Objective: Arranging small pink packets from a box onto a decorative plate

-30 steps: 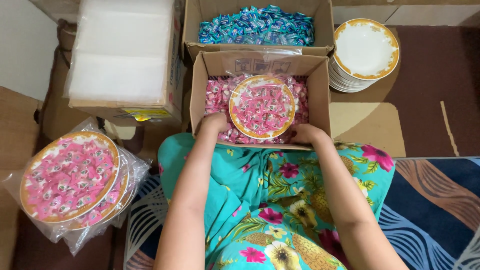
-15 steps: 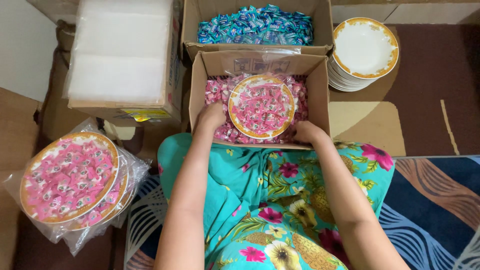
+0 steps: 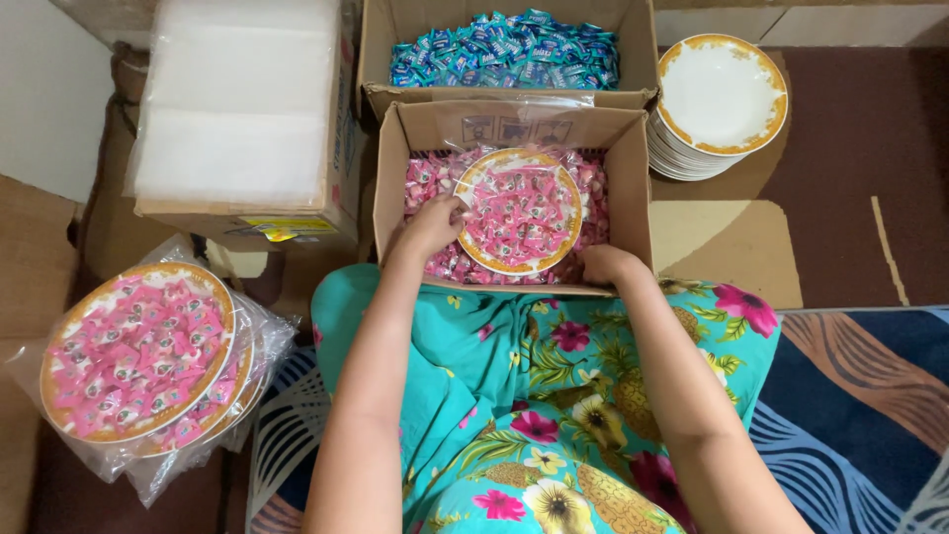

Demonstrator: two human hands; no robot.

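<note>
A gold-rimmed plate heaped with pink wrapped candies lies inside a clear plastic bag, resting on loose pink candies in a cardboard box in front of my lap. My left hand touches the plate's left rim, its fingers curled on the bag. My right hand sits at the box's near right edge, fingers tucked down among the candies beside the plate; what it grips is hidden.
A second box of blue candies stands behind. A stack of white gold-rimmed plates is at the far right. Bagged candy-filled plates are piled at my left. A carton topped with clear plastic bags sits at the far left.
My left hand has moved up from the box's near edge to the plate's left rim. The right hand stays at the near right edge.
</note>
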